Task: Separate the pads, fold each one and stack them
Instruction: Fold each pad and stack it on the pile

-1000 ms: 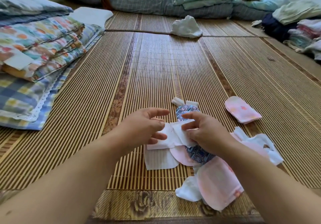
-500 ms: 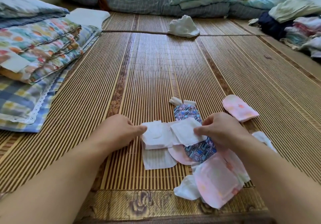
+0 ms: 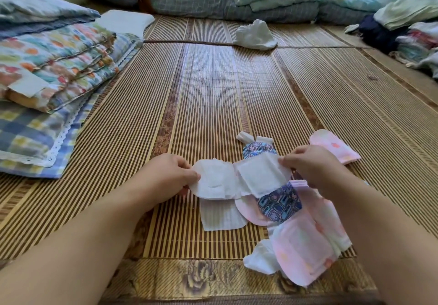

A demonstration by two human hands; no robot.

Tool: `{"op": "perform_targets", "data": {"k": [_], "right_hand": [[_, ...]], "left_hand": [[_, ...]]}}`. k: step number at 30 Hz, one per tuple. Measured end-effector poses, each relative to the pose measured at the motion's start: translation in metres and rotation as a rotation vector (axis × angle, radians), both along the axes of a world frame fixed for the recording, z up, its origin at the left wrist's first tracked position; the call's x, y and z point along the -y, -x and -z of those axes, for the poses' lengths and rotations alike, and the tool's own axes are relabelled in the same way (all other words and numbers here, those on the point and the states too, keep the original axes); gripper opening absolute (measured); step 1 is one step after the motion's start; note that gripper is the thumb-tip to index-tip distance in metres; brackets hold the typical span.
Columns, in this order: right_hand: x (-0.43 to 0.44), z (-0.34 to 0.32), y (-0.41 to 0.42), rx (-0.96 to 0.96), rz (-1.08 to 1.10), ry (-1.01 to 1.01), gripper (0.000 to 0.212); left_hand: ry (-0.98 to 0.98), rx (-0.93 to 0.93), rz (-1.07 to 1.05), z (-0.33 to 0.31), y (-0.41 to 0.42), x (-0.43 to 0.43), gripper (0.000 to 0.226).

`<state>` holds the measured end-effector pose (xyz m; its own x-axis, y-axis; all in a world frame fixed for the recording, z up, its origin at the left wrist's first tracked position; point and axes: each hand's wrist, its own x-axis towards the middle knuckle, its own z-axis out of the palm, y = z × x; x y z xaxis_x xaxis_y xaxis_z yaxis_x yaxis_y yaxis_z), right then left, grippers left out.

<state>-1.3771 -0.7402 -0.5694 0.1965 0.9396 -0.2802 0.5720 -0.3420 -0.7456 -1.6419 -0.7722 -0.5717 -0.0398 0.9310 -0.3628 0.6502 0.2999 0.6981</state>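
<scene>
so the white pad [image 3: 239, 179] hangs stretched left-to-right just over the pile [image 3: 305, 240] on the mat [image 3: 213, 96], left hand [image 3: 166, 176] pinching its round end, right hand [image 3: 315, 167] pinching the other, so I'd guess it folds end-to-end.

A striped bamboo mat [image 3: 213, 96] covers the floor; folded quilts [image 3: 54, 53] far left, white cloth [image 3: 256, 35] far.
</scene>
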Motion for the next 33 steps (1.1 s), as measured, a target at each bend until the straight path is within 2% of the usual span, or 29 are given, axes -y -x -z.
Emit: {"op": "perform_targets", "data": {"k": [2, 5, 10, 14, 20, 21, 23, 25, 27, 28, 31, 33], "right_hand": [[0.001, -0.009, 0.002, -0.187, 0.088, -0.104, 0.015], [0.008, -0.021, 0.014, -0.32, 0.077, -0.244, 0.015], [0.022, -0.029, 0.042, -0.207, -0.105, -0.364, 0.006], [0.038, -0.026, 0.057, -0.015, -0.268, -0.469, 0.009], [0.045, -0.019, 0.06, 0.045, -0.306, -0.559, 0.009], [0.044, -0.018, 0.059, 0.048, -0.314, -0.561, 0.011], [0.044, -0.016, 0.058, 0.044, -0.324, -0.558, 0.011], [0.044, -0.016, 0.055, -0.06, -0.344, -0.532, 0.015], [0.046, -0.016, 0.051, -0.196, -0.375, -0.451, 0.033], [0.048, -0.015, 0.05, -0.181, -0.388, -0.428, 0.039], [0.051, -0.012, 0.051, -0.014, -0.364, -0.442, 0.022], [0.046, -0.01, 0.047, -0.033, -0.302, -0.453, 0.01]], "left_hand": [[0.036, 0.199, -0.028, -0.004, -0.002, 0.0, 0.013], [0.083, 0.469, -0.049, -0.011, -0.01, 0.001, 0.008], [0.091, 0.692, -0.041, -0.02, -0.034, 0.005, 0.003], [0.056, 0.734, -0.041, -0.022, -0.043, 0.009, 0.01], [-0.058, 0.714, 0.006, -0.02, -0.049, 0.01, 0.049], [-0.069, 0.701, 0.038, -0.02, -0.049, 0.011, 0.047], [-0.096, 0.653, 0.089, -0.02, -0.049, 0.012, 0.029], [-0.107, 0.652, 0.073, -0.02, -0.049, 0.012, 0.016], [-0.098, 0.744, 0.004, -0.021, -0.048, 0.01, 0.012], [-0.092, 0.807, -0.026, -0.022, -0.047, 0.009, 0.01], [-0.091, 0.933, -0.08, -0.026, -0.048, 0.009, 0.009], [-0.139, 0.949, -0.069, -0.026, -0.051, 0.011, 0.014]]}}
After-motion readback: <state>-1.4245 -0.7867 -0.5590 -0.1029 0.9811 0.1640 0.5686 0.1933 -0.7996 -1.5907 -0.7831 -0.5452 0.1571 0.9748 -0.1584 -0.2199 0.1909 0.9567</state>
